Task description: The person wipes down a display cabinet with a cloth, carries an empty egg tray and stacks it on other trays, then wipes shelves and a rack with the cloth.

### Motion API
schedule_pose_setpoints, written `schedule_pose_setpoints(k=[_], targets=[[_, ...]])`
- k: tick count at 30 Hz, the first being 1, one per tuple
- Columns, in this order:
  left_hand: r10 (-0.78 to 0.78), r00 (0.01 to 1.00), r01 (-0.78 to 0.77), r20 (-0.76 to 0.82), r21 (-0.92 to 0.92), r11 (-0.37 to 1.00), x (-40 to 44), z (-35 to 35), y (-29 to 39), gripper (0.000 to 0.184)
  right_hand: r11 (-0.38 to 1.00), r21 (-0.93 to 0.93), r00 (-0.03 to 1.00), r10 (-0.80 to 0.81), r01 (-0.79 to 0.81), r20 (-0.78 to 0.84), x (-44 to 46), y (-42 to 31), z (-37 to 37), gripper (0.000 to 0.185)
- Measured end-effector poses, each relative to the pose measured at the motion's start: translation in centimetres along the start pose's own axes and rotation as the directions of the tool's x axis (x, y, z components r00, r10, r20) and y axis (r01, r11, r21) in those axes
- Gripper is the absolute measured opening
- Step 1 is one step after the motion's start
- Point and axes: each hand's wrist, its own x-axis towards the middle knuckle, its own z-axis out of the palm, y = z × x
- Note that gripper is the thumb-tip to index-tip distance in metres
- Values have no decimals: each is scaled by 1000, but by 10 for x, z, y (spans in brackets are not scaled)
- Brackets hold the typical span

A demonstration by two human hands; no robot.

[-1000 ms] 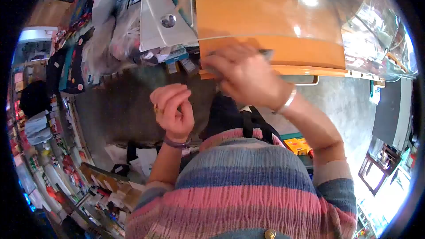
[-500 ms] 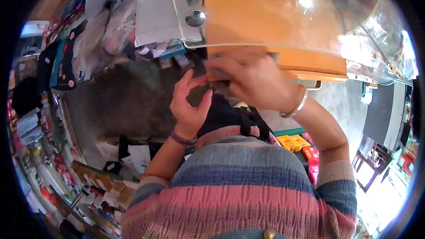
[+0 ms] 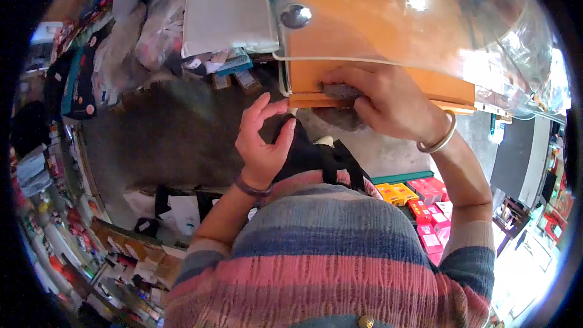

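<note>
My right hand (image 3: 388, 100) grips a dark grey, fuzzy-looking item (image 3: 342, 91) at the front edge of an orange surface (image 3: 388, 30). What exactly the item is I cannot make out. Below it hangs a darker blurred part, beneath the edge. My left hand (image 3: 262, 146) is raised to the left of it, thumb and fingers apart and curved, with nothing between them. Over the orange surface lies a clear sheet (image 3: 437, 18), with a round shiny disc (image 3: 296, 16) near its left corner.
A white packet (image 3: 228, 12) and plastic bags (image 3: 161, 36) lie at the upper left. Yellow boxes (image 3: 396, 194) and pink boxes (image 3: 430, 240) sit low on the right beside my body. Crowded shelves (image 3: 67, 231) line the left side, and a grey panel (image 3: 516, 152) stands at the right.
My right hand has moved right along the orange edge with the grey item. My left hand has opened from a loose curl and shifted right. The view has shifted slightly, showing more pink boxes.
</note>
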Motion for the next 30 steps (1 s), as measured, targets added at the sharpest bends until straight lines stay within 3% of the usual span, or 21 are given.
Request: schedule_pose_setpoints(k=[7, 10, 13, 16, 19, 21, 22, 25, 26, 27, 30], targets=[[40, 998, -37, -46, 57, 998, 4, 2, 0, 55, 994, 86, 997, -68, 72, -41, 19, -11, 18, 46], [17, 1000, -16, -13, 49, 999, 1, 2, 1, 59, 999, 32, 999, -31, 30, 33, 6, 0, -1, 43], [-14, 1000, 16, -25, 50, 999, -1, 3, 2, 60, 994, -25, 993, -105, 103, -57, 19, -13, 13, 41], [3, 1000, -1, -27, 69, 998, -1, 2, 2, 60, 1000, 11, 998, -17, 16, 59, 38, -22, 20, 40], [42, 999, -40, -16, 105, 994, 3, 3, 2, 60, 995, 97, 1000, -11, 11, -5, 16, -7, 16, 42], [34, 999, -30, -34, 119, 992, 4, 2, -2, 59, 998, 58, 999, 19, -16, -50, -12, 11, 3, 45], [23, 999, -19, -46, 81, 997, 5, 4, -2, 58, 999, 37, 997, 28, -25, -70, -25, 21, -3, 47], [-20, 997, 18, -80, -27, 999, 4, 7, -2, 54, 971, -173, 896, 76, -166, -437, -69, 30, 9, 49], [-32, 996, 27, -80, -62, 998, 3, 6, -3, 52, 940, -311, 878, -26, -142, -477, -70, 23, 25, 53], [-40, 996, 32, -77, -97, 995, 3, 6, -4, 49, 949, -276, 876, 3, -155, -481, -66, 17, 52, 53], [-209, 976, 177, -63, -330, 927, 1, 2, -4, 34, 948, -287, 842, -267, 140, -469, -23, -8, 88, 55]])
